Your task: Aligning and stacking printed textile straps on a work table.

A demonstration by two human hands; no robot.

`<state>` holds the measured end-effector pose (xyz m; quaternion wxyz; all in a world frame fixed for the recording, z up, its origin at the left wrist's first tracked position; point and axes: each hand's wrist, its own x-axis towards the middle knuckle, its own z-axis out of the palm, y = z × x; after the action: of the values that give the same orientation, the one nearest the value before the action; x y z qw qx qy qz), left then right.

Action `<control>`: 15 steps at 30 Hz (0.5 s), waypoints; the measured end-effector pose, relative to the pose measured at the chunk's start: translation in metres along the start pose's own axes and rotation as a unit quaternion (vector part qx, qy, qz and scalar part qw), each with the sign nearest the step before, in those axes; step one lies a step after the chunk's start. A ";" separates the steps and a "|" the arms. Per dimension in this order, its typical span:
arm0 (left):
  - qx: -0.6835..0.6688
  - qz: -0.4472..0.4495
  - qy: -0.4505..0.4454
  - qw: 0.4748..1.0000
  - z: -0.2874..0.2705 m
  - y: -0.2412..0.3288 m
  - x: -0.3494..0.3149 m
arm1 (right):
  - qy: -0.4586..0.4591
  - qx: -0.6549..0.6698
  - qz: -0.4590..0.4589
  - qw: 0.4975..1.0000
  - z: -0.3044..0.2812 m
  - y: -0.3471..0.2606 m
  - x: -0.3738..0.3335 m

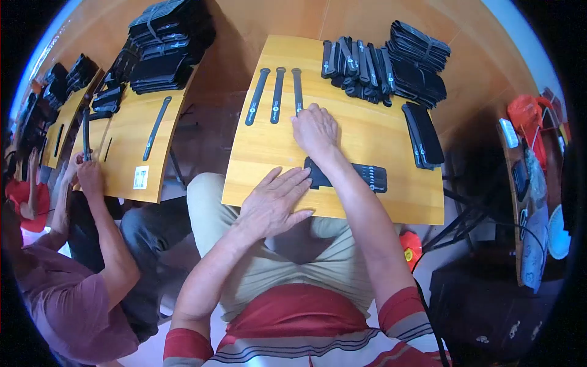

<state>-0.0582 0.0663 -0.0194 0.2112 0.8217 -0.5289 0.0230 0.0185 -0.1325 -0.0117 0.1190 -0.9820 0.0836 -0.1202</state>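
Left hand (275,199): flat, fingers spread, fingertips on black strap stack (361,177) by table's (397,211) near edge. Right hand (317,131): at grey strap (298,87) toward far-left corner; can't tell finger grip.

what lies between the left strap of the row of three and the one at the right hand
In the head view, the middle strap lies between the left strap and the right strap at the right hand, touching neither strap.

The left head-worn fisheye looks steeply down and forward from above the wearer's lap (293,269) — close, at six o'clock — across the bench (373,131) from the centre toward one, with another bench (131,128) farther off at ten.
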 end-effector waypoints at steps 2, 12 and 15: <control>0.004 0.002 -0.001 1.000 0.002 -0.001 -0.001 | 0.001 -0.029 0.001 1.000 -0.003 -0.002 -0.001; -0.005 0.004 0.023 1.000 0.003 -0.003 -0.004 | -0.092 -0.078 0.023 0.992 -0.035 -0.003 0.000; -0.009 0.007 0.029 1.000 0.003 -0.002 -0.004 | -0.070 -0.081 0.017 0.994 -0.033 0.009 -0.010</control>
<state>-0.0587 0.0693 -0.0240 0.2337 0.8149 -0.5287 0.0429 -0.0004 -0.1461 0.0154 0.0465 -0.9929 0.1009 -0.0416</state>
